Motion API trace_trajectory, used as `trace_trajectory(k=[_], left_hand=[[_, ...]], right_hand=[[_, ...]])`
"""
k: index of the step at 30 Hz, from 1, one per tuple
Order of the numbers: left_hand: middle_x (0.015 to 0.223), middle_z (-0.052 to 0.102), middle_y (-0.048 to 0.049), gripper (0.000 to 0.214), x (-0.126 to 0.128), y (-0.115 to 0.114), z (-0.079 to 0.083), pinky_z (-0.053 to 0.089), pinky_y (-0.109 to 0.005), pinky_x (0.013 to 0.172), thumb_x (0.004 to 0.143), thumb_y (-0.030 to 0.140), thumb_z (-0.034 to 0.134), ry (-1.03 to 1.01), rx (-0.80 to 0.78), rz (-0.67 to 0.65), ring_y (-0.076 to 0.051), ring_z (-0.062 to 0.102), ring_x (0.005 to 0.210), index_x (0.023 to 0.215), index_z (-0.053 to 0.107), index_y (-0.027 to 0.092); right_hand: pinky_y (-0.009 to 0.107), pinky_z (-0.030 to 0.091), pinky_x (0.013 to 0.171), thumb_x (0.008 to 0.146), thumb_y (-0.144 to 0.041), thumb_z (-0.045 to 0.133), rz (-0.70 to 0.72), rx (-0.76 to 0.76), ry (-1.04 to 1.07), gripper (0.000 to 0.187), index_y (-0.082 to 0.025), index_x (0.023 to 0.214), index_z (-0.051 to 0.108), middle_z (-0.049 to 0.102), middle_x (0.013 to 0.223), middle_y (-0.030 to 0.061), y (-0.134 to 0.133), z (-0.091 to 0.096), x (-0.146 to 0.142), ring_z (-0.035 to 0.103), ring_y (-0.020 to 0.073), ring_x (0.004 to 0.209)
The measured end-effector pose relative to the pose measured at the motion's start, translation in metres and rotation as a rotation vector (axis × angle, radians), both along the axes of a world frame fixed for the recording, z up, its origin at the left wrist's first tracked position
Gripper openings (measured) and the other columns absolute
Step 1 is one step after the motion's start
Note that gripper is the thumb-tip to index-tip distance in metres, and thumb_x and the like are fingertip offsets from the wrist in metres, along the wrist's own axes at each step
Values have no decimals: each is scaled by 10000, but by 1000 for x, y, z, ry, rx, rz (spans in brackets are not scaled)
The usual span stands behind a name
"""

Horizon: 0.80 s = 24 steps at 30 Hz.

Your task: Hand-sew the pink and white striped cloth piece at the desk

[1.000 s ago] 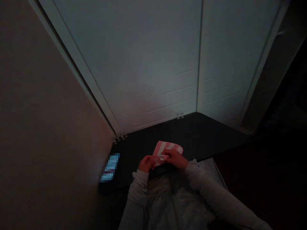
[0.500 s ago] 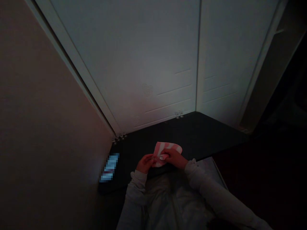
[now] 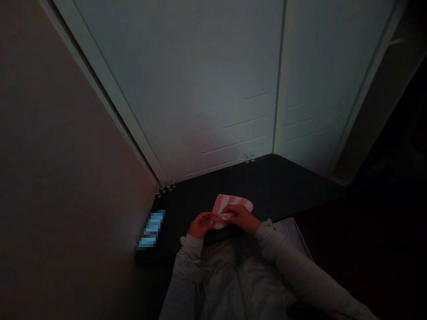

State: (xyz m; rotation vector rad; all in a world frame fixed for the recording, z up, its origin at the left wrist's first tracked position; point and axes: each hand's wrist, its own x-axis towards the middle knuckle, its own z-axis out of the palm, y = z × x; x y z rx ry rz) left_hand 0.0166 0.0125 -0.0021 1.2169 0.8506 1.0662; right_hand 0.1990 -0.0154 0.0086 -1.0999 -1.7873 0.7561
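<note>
A small pink-and-white striped cloth [image 3: 233,203] lies folded on a dark tabletop [image 3: 283,186] near its front edge. My left hand [image 3: 200,224] pinches the cloth's near left edge with its fingers closed. Over the cloth's near right part rests my right hand [image 3: 240,218], its fingers curled on the fabric. Both arms wear pale grey sleeves. The scene is very dim.
A lit phone screen [image 3: 151,230] lies at the table's left front corner by a beige wall [image 3: 66,178]. White panelled doors [image 3: 213,98] rise behind the table. A pale flat object [image 3: 290,231] sits below the table's front edge at right.
Both hands stay on the cloth and shift only slightly; the fold at its near edge looks a little tighter. The view has tilted slightly.
</note>
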Motion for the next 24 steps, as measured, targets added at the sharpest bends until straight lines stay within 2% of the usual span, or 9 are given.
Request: trace_trajectory(k=[6, 9, 13, 17, 24], left_hand=[[738, 591, -35, 543, 3, 3, 1, 453, -261, 502, 448, 374, 697, -49, -108, 50, -142, 573, 582, 895, 494, 143], [626, 564, -2, 569, 2, 5, 2, 396, -206, 401, 481, 446, 656, 15, -108, 66, -108, 541, 475, 923, 462, 145], [504, 541, 12, 547, 3, 4, 6, 312, -177, 319, 535, 534, 567, 134, -98, 22, -77, 470, 354, 882, 461, 123], [467, 524, 27, 535, 4, 2, 9, 267, -173, 289, 546, 555, 539, 199, -109, 14, -70, 441, 304, 859, 463, 127], [438, 512, 39, 528, 5, 4, 5, 259, -172, 276, 548, 556, 532, 244, -94, -2, -68, 426, 285, 843, 465, 124]], right_hand=[[235, 384, 616, 723, -232, 452, 4, -17, -10, 180, -135, 791, 587, 599, 726, 28, -1, 2, 0, 525, 135, 684], [225, 376, 596, 729, -246, 446, -17, -16, -12, 181, -137, 781, 581, 587, 707, 22, -1, 3, 0, 513, 127, 666], [222, 366, 590, 741, -254, 437, -29, 3, -43, 187, -142, 775, 583, 584, 700, 17, -2, 3, 0, 507, 123, 658], [230, 372, 608, 753, -254, 419, -16, 12, -72, 203, -145, 792, 586, 596, 720, 23, -1, 3, 1, 514, 128, 671], [253, 379, 692, 726, -142, 400, -3, 43, -84, 225, -153, 859, 582, 610, 836, 41, 1, -1, 2, 531, 146, 772]])
